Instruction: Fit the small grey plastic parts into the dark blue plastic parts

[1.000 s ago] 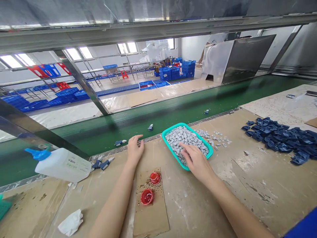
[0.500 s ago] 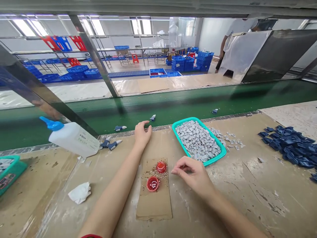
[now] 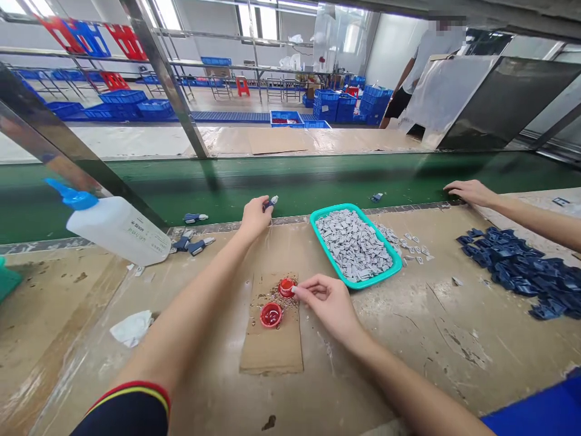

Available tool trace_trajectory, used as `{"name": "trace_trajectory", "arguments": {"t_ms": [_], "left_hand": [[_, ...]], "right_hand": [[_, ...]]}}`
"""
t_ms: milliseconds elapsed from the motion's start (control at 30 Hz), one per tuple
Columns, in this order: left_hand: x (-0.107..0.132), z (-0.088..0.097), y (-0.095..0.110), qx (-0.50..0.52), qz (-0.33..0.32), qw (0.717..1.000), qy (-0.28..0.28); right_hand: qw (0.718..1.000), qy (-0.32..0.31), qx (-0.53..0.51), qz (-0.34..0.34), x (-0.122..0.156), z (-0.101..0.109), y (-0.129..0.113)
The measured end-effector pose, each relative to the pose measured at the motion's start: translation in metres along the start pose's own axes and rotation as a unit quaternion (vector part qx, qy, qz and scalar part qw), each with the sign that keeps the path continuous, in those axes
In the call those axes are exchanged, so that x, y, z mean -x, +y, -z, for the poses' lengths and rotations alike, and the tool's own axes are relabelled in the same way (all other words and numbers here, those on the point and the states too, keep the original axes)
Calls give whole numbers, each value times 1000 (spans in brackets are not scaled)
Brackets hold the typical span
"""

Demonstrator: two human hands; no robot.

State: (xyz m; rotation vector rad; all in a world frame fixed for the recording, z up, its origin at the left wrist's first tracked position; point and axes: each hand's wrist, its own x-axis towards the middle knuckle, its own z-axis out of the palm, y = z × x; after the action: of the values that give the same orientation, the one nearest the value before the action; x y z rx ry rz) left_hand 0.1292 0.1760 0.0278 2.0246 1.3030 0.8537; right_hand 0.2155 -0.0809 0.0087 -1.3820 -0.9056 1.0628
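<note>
A blue-and-grey part [image 3: 271,203] is pinched between the thumb and fingers of the left hand [image 3: 256,215], which is stretched out to the near edge of the green belt [image 3: 313,178]. By the right hand [image 3: 327,298], nearer the body, a small grey piece [image 3: 295,290] is gripped between thumb and fingertips, the other fingers being curled. The grey piece is held at the rim of the farther red cup [image 3: 286,287], just to the left of the right hand; whether the cup is touched cannot be told. The nearer red cup [image 3: 271,315], with a wet shine inside, is seen a little farther left and closer to the body. Both cups are carried by a strip of cardboard [image 3: 271,358], spotted with wet marks around them.

Just beyond the right hand, and to its right, a turquoise tray [image 3: 396,270] is set, filled with grey pieces [image 3: 354,247]; loose grey pieces [image 3: 413,247] are scattered at its right side. Farther to the right, dark blue parts [image 3: 512,266] are heaped, and beyond them a co-worker's hand [image 3: 472,192] is extended over the belt's edge.

To the left of the left hand, one more finished-looking part [image 3: 195,218] is seen on the belt, and a few others [image 3: 193,244] are gathered beside a tilted white bottle [image 3: 121,231] with a blue nozzle. A crumpled tissue [image 3: 131,328] is seen nearer the body.
</note>
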Motion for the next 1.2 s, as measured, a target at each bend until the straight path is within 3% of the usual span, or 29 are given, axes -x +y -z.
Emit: {"name": "trace_trajectory", "arguments": {"t_ms": [133,200,267,333,433,600,867,1200], "left_hand": [[71,36,9,123,-3,992,-20],[107,57,16,261,12,965,-27],[138,74,24,325,34,945,-12],[163,81,30,339,56,939,28],[190,77,32,357,84,925,100],[207,60,35,378,104,914,108],[209,55,34,377,116,914,88],[222,43,39,369,97,924,38]], "right_hand": [[999,-10,-45,-24,-8,-7,4],[998,-13,-45,-33,-9,-8,3],[999,-11,-40,-34,-9,-8,3],[999,-8,-37,-29,-9,-7,2],[999,-9,-39,-21,-8,-4,3],[998,-17,-50,-33,-9,-2,4],[997,-24,-55,-55,-8,1,0],[992,-91,-91,1,14,-1,-31]]}}
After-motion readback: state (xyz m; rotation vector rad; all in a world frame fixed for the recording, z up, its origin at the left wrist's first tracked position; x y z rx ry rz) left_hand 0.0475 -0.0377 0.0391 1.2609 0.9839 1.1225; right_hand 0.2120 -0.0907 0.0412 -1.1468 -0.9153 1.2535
